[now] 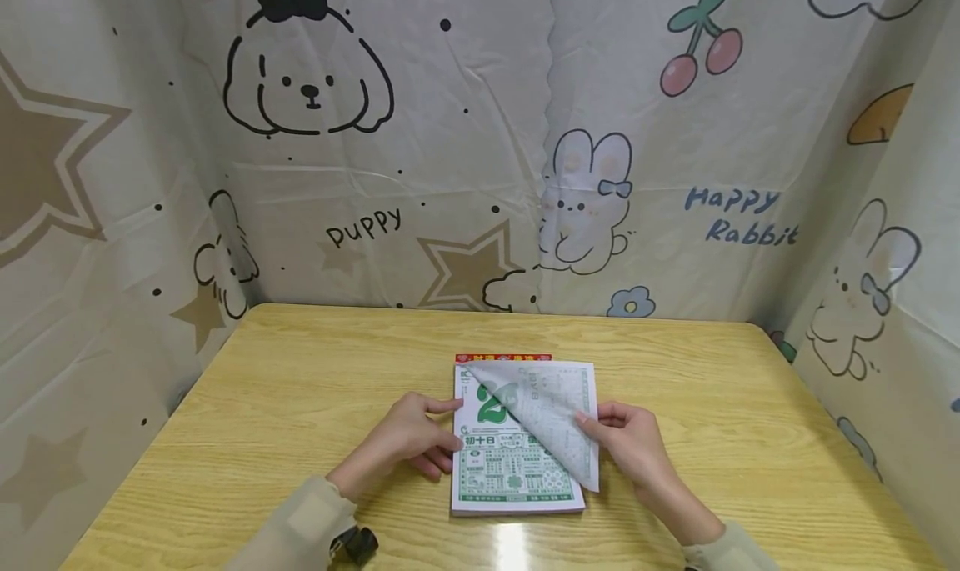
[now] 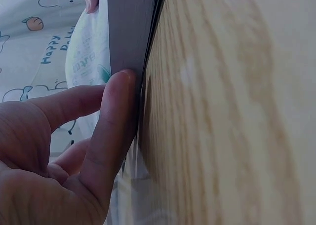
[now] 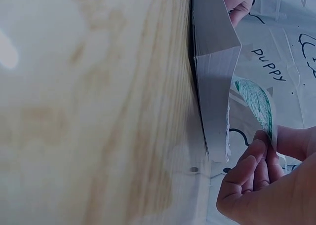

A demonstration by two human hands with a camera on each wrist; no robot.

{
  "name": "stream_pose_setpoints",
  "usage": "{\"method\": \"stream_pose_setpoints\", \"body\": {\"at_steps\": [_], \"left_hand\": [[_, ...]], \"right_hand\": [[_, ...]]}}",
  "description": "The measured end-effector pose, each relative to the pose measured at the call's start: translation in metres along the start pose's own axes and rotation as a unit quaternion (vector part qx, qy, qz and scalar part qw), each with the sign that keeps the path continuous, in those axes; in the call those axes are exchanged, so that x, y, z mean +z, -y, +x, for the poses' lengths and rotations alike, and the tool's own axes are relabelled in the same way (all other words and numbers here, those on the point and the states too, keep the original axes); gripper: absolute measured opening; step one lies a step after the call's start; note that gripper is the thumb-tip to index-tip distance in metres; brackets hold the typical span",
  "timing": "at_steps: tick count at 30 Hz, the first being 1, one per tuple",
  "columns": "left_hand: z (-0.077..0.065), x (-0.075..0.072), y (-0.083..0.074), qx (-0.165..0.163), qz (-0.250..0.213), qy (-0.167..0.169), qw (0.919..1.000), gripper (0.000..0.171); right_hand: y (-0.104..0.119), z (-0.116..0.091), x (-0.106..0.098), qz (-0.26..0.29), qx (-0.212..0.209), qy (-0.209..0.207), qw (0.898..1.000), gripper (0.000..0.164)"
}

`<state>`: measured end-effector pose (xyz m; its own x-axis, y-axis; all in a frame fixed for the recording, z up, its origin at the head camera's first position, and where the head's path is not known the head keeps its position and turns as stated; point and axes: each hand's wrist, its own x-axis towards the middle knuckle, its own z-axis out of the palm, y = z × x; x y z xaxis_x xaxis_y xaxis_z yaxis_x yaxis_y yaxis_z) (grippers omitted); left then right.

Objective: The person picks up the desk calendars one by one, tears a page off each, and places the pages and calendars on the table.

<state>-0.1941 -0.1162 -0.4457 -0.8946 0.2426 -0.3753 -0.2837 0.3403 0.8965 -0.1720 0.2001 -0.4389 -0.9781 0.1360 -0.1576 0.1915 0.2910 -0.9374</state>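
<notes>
Green numeral [image 1: 490, 414] hides partly beneath raised page [image 1: 561, 408].

"Puppy" [image 1: 363, 227] and "Happy Rabbit" [image 1: 742, 217] on curtain [image 1: 465, 162], green "2" [image 1: 491, 416] on calendar [image 1: 517, 479]

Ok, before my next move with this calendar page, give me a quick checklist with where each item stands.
1. Left hand touching the calendar's left edge: ok.
2. Right hand pinching the lifted page: ok.
3. Calendar resting on the table: ok.
4. Page clear of the calendar: not ok, it covers the upper right part.
5. Big green number fully uncovered: not ok, the page hides some of it.
6. Page's top edge torn free: cannot tell.
</notes>
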Motion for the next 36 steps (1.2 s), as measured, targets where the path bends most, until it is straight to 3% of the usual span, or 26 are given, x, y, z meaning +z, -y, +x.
{"method": "stream_pose_setpoints", "body": {"at_steps": [36], "left_hand": [[0.0011,-0.0019,0.0019,0.000,-0.008,-0.002,1.0000,0.067]], "right_hand": [[0.0009,-0.0029,-0.0048,0.012,0.004,-0.014,1.000,0.030]]}}
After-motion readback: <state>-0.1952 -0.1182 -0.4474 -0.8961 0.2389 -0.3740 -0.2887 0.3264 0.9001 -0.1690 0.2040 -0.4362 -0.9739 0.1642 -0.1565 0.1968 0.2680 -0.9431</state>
